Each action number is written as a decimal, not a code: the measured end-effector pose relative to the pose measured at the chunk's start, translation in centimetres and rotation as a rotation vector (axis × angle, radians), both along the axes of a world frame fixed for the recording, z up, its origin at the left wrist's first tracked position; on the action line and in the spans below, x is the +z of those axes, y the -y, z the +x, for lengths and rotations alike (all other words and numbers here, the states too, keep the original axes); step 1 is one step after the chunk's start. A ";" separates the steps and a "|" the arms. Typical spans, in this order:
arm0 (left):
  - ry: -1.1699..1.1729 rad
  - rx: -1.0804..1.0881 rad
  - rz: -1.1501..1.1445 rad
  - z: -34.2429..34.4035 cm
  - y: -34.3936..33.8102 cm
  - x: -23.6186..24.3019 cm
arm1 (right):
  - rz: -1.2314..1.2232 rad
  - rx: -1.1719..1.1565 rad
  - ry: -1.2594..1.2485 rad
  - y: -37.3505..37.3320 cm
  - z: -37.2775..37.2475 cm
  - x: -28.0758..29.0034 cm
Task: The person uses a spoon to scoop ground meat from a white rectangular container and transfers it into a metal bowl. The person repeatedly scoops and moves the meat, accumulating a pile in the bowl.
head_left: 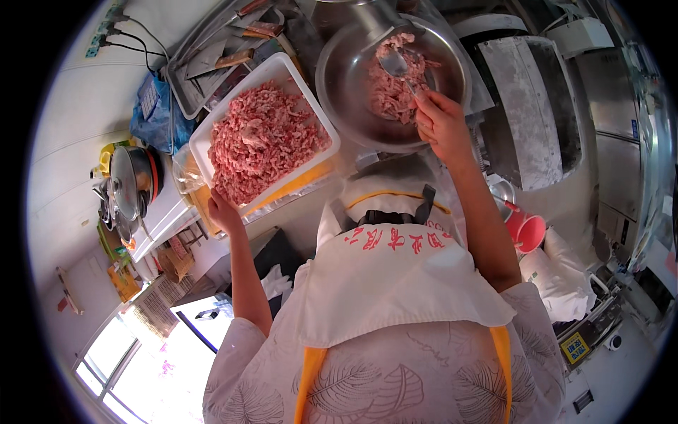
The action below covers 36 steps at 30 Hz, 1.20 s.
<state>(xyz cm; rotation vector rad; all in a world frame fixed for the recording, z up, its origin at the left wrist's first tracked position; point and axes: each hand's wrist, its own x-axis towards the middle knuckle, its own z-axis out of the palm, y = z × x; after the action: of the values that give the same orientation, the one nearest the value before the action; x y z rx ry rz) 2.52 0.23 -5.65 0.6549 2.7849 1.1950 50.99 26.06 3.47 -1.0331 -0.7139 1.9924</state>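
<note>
My right hand (443, 121) is closed round the handle of a metal spoon (394, 64), its bowl among ground meat (390, 93) in a wide steel bowl (341, 88). Just above the spoon, a metal spout (373, 20), like a meat grinder's outlet, reaches over the bowl, with meat at its mouth. To the left a white plastic tray (330, 147) carries a large heap of pink ground meat (265, 134). At the tray's near left corner, my left hand (224, 213) grips the rim; some of its fingertips are hidden.
Behind the tray a metal pan (189, 92) holds knives and a cleaver (210, 60). A blue plastic bag (152, 116) and a lidded pot (129, 184) are at the left. A floury machine (526, 106) stands right of the bowl, with a red plastic scoop (526, 232) nearer me.
</note>
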 end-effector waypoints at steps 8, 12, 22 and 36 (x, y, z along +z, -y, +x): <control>-0.015 0.001 -0.027 0.0 0.0 0.2 | 0.017 -0.034 -0.122 0.1 -0.7 -2.1; -0.043 -0.025 -0.026 0.4 -0.4 0.4 | 0.068 -0.166 0.215 1.9 -2.7 1.1; -0.035 -0.001 -0.052 -0.2 0.0 -0.1 | -0.118 -0.157 -0.269 0.4 -0.3 0.5; -0.004 -0.034 0.019 -0.5 0.3 -0.3 | -0.409 -0.139 -0.963 0.6 -1.0 -3.5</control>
<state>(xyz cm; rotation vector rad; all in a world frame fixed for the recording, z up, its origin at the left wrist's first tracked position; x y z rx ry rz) 2.04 -0.11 -5.98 0.7041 2.7568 1.2164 50.03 25.48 -0.02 -0.2105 0.2835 2.2193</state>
